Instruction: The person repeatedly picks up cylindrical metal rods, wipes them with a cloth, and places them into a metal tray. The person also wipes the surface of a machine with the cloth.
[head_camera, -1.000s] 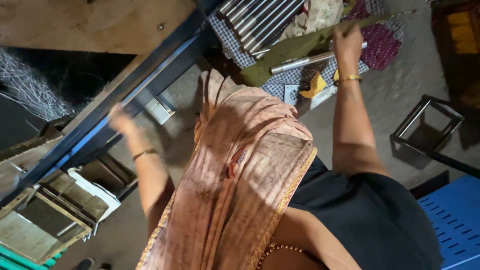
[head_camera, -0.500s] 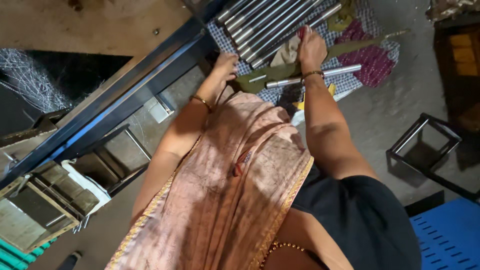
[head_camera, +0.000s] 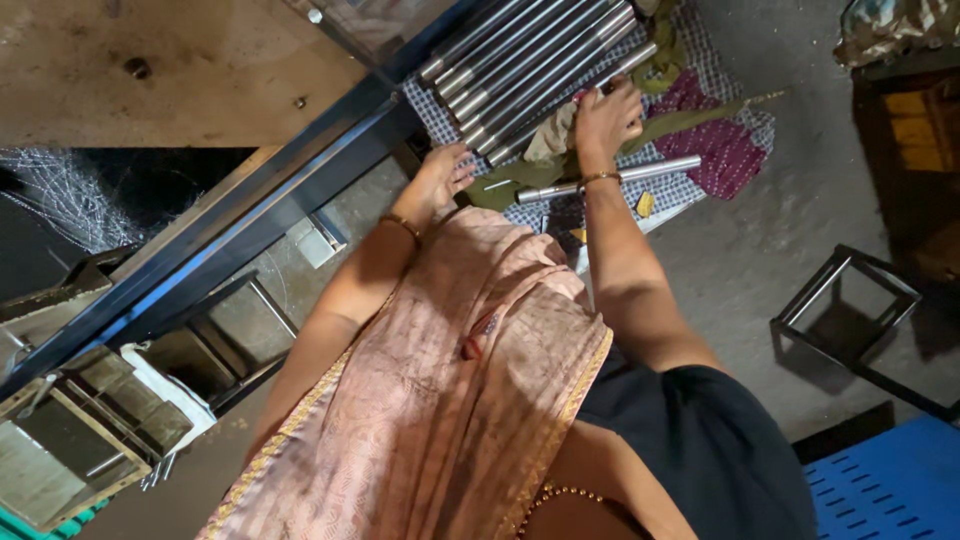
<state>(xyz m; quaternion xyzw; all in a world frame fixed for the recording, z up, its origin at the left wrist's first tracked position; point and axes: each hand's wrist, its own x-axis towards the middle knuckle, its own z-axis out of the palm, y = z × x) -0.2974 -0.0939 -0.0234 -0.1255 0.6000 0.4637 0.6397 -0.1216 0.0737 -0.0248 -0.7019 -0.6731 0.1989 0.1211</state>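
A person in a peach patterned drape and dark top leans over a checked cloth (head_camera: 690, 190) spread on a grey concrete floor, seen from the head camera. A row of metal rods (head_camera: 530, 70) lies side by side on the far part of the cloth, their ends toward a dark steel beam (head_camera: 250, 225) that runs slantwise beside the cloth. The right hand (head_camera: 608, 118) rests on the near edge of that row, fingers curled down over the outermost rod; whether it grips the rod or only touches it cannot be told. A thin bangle circles the wrist. The left hand (head_camera: 442, 178) lies at the cloth's corner nearest the beam, fingers loosely spread and flat, holding nothing, also with a bangle at the wrist. One single rod (head_camera: 610, 180) lies apart from the row, across the middle of the cloth, just behind the right wrist. An olive rag (head_camera: 690, 115) and a magenta dotted rag (head_camera: 715, 145) are bunched on the cloth beside the right hand, on the side away from the beam. Off the cloth, well apart from it, stands a black metal frame (head_camera: 850, 320), and beyond that the corner of a blue plastic crate (head_camera: 890, 485).
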